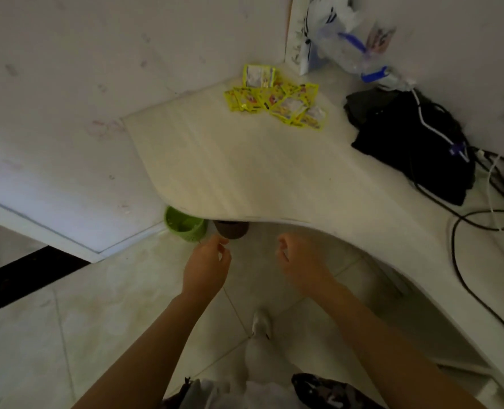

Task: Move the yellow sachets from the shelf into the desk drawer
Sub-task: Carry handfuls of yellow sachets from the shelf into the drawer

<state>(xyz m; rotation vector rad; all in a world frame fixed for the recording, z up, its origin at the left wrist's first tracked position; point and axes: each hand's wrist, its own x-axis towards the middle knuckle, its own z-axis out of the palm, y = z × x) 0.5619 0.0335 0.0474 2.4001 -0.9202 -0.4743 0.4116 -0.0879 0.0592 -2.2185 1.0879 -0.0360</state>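
A green basket sits beside a brown cup.

looked like home room corner: curved white desk, tiled floor, scuffed wall, charger cables.

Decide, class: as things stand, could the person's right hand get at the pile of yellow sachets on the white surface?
Probably yes. The right hand hangs empty below the surface's near edge, and the bare white surface between it and the yellow sachets holds nothing in the way. The black bag lies off to the right.
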